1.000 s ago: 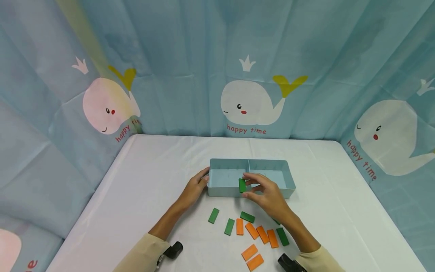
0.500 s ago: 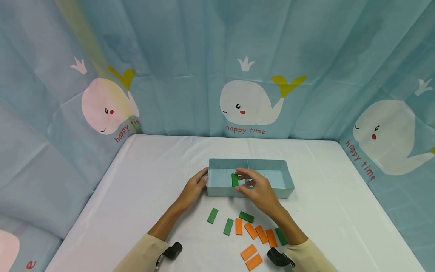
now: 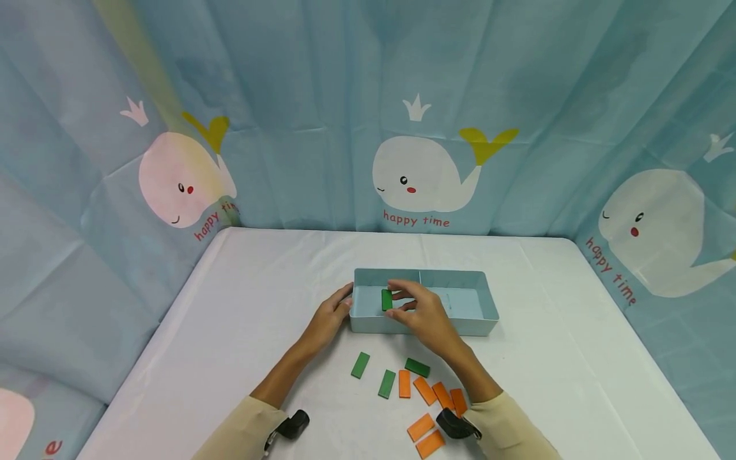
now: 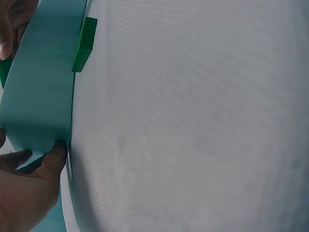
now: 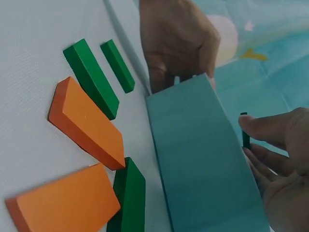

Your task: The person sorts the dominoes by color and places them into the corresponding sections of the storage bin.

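Note:
Over the left compartment of a pale blue two-part box (image 3: 379,325), my right hand (image 3: 427,317) pinches a green block (image 3: 387,300) upright between thumb and fingers. The right wrist view shows that pinched block (image 5: 245,130) edge-on, just beyond the box's wall. At the box's left end, my left hand (image 3: 324,326) rests against the outer wall. Its thumb (image 4: 58,150) touches near the lower corner in the left wrist view, while the other fingers are partly hidden behind the box.
In front of the box lie loose green blocks (image 3: 360,365) and several orange blocks (image 3: 405,384) on the white tablecloth (image 3: 259,281). Two more orange blocks (image 3: 430,443) lie nearer, beside the right wrist camera (image 3: 454,424). A whale-print curtain (image 3: 322,172) encloses the table.
My right hand has moved left and slightly away from me with the green block, from near the divider to over the left compartment. My left hand stays against the box.

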A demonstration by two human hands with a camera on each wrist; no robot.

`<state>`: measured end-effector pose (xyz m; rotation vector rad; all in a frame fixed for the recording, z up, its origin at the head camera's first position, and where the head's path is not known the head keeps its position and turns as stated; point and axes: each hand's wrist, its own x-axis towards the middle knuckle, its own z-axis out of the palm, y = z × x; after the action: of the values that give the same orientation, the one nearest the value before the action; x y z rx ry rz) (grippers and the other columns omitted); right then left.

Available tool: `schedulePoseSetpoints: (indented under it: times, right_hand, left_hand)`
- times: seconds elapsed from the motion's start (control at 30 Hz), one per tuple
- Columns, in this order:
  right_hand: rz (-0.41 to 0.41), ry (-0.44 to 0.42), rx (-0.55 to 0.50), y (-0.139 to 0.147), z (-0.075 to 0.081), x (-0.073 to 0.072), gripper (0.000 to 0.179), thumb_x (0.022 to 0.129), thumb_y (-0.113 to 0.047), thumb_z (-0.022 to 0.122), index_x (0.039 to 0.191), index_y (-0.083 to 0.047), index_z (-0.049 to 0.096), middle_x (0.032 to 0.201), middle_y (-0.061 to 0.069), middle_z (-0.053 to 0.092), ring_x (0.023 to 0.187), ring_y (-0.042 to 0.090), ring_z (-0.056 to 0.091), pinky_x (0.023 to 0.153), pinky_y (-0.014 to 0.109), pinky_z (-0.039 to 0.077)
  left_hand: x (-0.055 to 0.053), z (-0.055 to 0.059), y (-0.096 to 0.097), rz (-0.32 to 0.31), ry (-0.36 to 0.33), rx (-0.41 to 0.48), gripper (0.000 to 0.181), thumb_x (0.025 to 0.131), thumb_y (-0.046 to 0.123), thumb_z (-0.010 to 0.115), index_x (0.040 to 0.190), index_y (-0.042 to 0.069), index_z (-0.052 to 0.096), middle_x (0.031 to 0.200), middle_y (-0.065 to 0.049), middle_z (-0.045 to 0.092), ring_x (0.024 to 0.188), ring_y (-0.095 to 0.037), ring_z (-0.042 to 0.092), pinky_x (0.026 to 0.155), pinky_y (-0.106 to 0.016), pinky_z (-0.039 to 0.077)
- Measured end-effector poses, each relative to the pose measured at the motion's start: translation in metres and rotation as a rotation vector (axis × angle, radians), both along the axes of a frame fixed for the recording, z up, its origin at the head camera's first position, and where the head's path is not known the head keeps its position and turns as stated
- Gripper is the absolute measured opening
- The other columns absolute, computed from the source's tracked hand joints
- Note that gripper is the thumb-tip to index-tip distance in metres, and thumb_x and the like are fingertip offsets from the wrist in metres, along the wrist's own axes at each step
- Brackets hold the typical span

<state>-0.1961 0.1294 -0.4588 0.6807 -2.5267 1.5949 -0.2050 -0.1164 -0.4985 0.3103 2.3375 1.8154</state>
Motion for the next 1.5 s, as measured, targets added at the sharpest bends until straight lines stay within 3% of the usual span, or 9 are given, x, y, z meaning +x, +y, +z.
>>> schedulePoseSetpoints:
  times: [0.2, 0.53, 0.8, 1.5]
  right_hand:
    - [0.001, -0.019, 0.039, -0.010, 0.003, -0.007, 0.055, 0.093, -0.005, 0.082, 0.145, -0.005, 0.063, 0.139, 0.016, 0.067, 0.115, 0.034, 0.070, 0.090, 0.032, 0.063]
    - [-0.011, -0.026, 0.099, -0.022, 0.007, -0.020, 0.058, 0.093, -0.004, 0.082, 0.146, -0.002, 0.061, 0.137, 0.014, 0.069, 0.118, 0.028, 0.070, 0.094, 0.038, 0.063]
    - [-0.026, -0.086, 0.117, -0.029, 0.010, -0.024, 0.060, 0.091, -0.003, 0.083, 0.147, -0.002, 0.061, 0.136, 0.016, 0.069, 0.117, 0.032, 0.071, 0.094, 0.045, 0.063]
    - [-0.044, -0.171, 0.174, -0.040, 0.006, -0.042, 0.061, 0.088, 0.001, 0.084, 0.145, -0.005, 0.063, 0.134, 0.015, 0.070, 0.108, 0.028, 0.074, 0.082, 0.037, 0.064]
  left_hand:
    - [0.000, 0.002, 0.000, 0.002, 0.003, 0.002, 0.055, 0.117, 0.021, 0.041, 0.166, 0.000, 0.028, 0.173, -0.018, 0.027, 0.162, -0.037, 0.020, 0.132, -0.056, 0.019]
    - [0.000, 0.004, 0.001, 0.005, -0.012, 0.023, 0.054, 0.117, 0.020, 0.041, 0.166, 0.000, 0.029, 0.173, -0.019, 0.028, 0.162, -0.037, 0.022, 0.130, -0.056, 0.023]
    - [0.001, 0.004, 0.001, 0.014, -0.014, 0.023, 0.054, 0.117, 0.019, 0.041, 0.166, 0.000, 0.030, 0.173, -0.020, 0.028, 0.161, -0.038, 0.023, 0.129, -0.057, 0.025]
    - [0.003, 0.006, 0.001, -0.005, -0.029, 0.014, 0.056, 0.117, 0.025, 0.040, 0.167, 0.003, 0.028, 0.174, -0.016, 0.028, 0.162, -0.036, 0.023, 0.130, -0.057, 0.025]
